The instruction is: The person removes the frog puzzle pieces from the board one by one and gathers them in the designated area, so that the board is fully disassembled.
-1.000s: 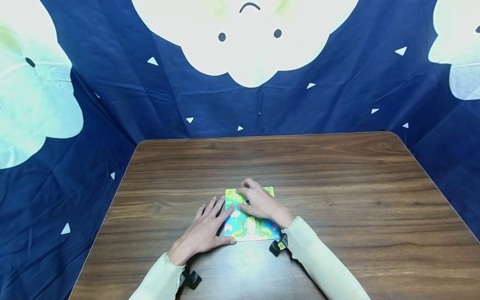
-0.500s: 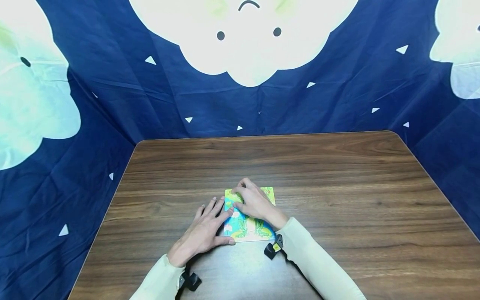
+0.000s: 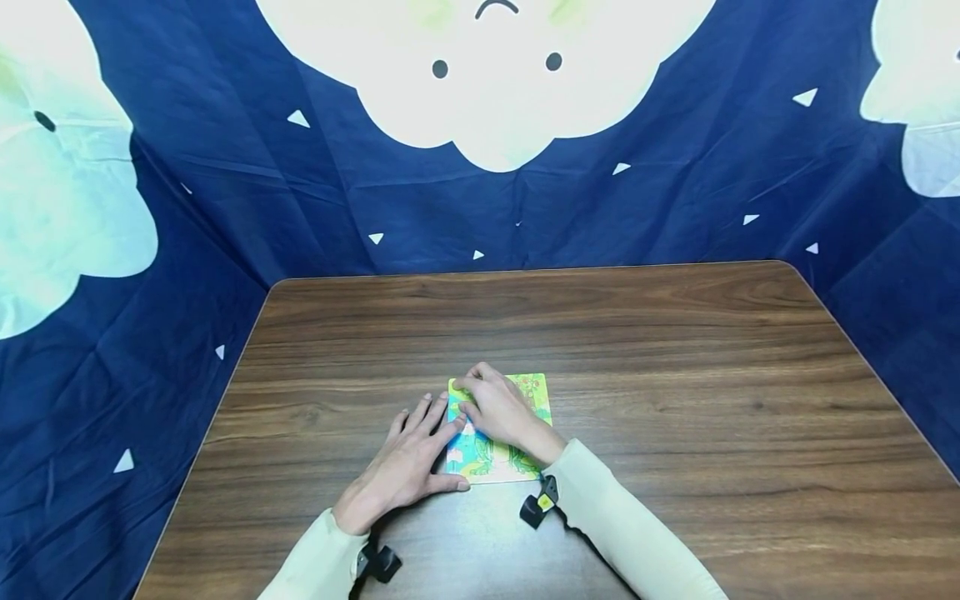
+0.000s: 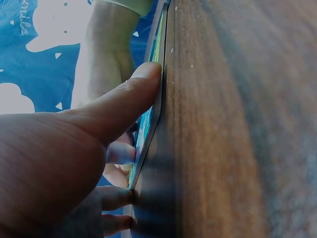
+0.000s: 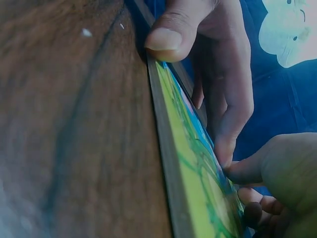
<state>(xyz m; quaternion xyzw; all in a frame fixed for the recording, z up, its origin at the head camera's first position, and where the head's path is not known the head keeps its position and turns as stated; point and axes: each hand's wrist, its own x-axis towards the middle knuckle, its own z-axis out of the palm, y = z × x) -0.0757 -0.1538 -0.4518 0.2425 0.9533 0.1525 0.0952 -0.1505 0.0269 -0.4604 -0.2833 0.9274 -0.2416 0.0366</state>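
Observation:
A flat, square picture board with a green frog design lies on the table, its raised rim visible in the right wrist view. My left hand is spread flat at the board's left side. Its thumb rests at the near edge, and a finger reaches onto the surface. Over the board's upper left part is my right hand, fingers bent down and thumb touching the picture. Whether anything sits between those right fingertips is hidden. Much of the frog is covered by this hand.
The brown wooden table extends around the board. Behind it and at both sides hangs a dark blue cloth with white cloud shapes. Black camera mounts sit on both wrists.
My right hand has slid left across the board, uncovering more of its upper right corner. The left hand has stayed in place at the board's edge.

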